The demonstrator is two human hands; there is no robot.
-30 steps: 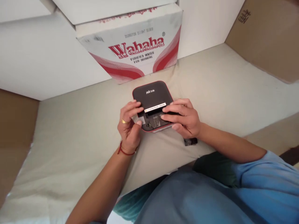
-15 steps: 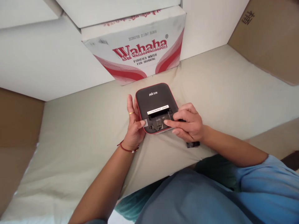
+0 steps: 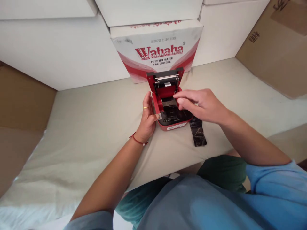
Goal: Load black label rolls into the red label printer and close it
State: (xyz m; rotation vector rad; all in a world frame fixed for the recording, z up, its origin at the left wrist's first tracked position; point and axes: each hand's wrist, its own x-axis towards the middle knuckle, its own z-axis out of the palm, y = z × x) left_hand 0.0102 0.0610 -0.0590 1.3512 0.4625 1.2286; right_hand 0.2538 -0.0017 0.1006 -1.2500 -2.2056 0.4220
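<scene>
A red and black label printer [image 3: 176, 128] stands on the cloth-covered table with its lid [image 3: 165, 81] raised. My left hand [image 3: 148, 123] grips the printer's left side, thumb on the grey tab at the front corner and fingers along the outer wall. Inside the printer lies a dark label strip or roll [image 3: 169, 103], partly hidden by fingers. Over the printer's right side, my right hand [image 3: 200, 103] reaches in with its index finger stretched out and fingertips near that dark strip. A loose dark strip [image 3: 198, 134] lies right of the printer, below my right hand.
A Wahaha water carton [image 3: 160, 48] stands right behind the raised lid. White boxes [image 3: 59, 54] are stacked along the back. Brown cardboard [image 3: 275, 54] borders the right side, and more cardboard [image 3: 24, 111] stands at the left. Pale cloth [image 3: 96, 134] covers the table.
The printer's lid has swung up from closed to open, showing the inside. My right hand has moved from the lid's front up over the compartment. My left hand stays on the left side.
</scene>
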